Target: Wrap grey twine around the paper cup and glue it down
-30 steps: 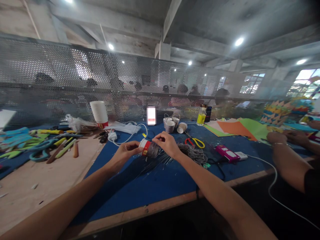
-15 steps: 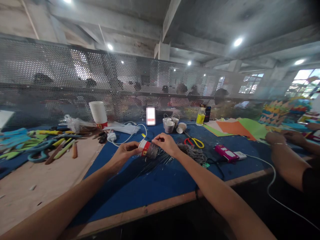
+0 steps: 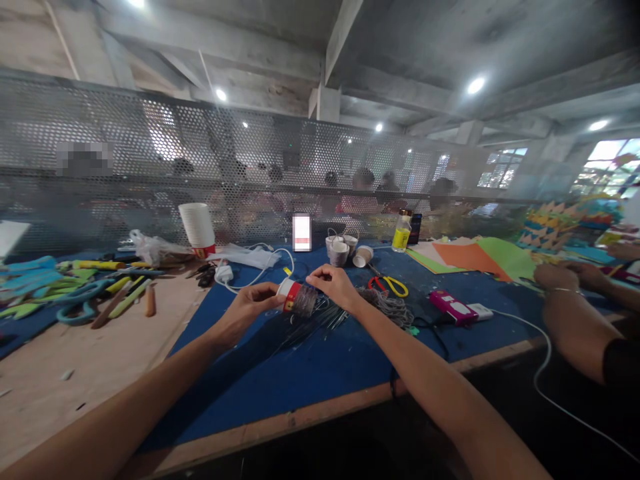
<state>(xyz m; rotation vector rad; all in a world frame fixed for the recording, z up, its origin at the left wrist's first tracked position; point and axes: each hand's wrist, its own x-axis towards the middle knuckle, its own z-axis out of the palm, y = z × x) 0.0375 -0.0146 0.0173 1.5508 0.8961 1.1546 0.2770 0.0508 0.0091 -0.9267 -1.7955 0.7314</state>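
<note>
My left hand [image 3: 253, 303] grips the white and red rim end of a paper cup [image 3: 289, 292], which lies tilted on its side in the air above the blue mat. Grey cord [image 3: 305, 303] is wound round the cup's other end. My right hand [image 3: 334, 285] is closed in a pinch just past that wound end; whatever is between its fingertips is too small to see. Below the hands lies a spread of thin wire-like strands [image 3: 335, 317]. A heap of grey cord [image 3: 393, 308] rests by my right wrist.
Yellow and red scissors [image 3: 395, 287], small cord-covered cups [image 3: 337, 252], a bottle [image 3: 401, 233] and a magenta box [image 3: 453, 308] with a cable stand around. Tools [image 3: 77, 300] and stacked cups [image 3: 197, 227] are left. Another person's arm [image 3: 575, 320] is right, beside coloured paper [image 3: 480, 257].
My right fingertips have shifted slightly away from the cup, showing more of its wound end. My left hand keeps its grip in nearly the same spot.
</note>
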